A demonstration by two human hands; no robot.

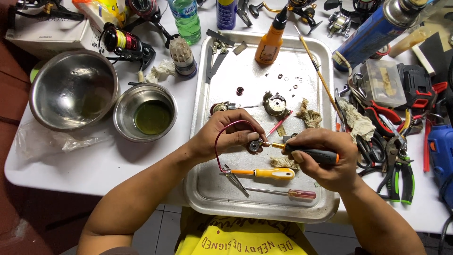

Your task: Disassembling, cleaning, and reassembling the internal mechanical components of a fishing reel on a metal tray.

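Observation:
My left hand (230, 133) pinches a small round metal part (255, 145) over the metal tray (207, 189). My right hand (325, 158) grips a black-and-orange screwdriver (311, 154) whose tip touches that part. A red wire (218, 141) loops around my left hand down to tweezers (236, 182). A yellow screwdriver (271, 174) and a thin red-handled one (288, 193) lie on the tray below my hands. A reel body part (275, 104) sits farther back on the tray.
Two steel bowls (73, 89) (145, 112) stand left, the smaller holding greenish liquid. An orange oil bottle (270, 42) stands at the tray's back. Pliers and cutters (394, 156) pile up on the right beside a blue drill (441, 151). Fishing reels (123, 42) and bottles line the far edge.

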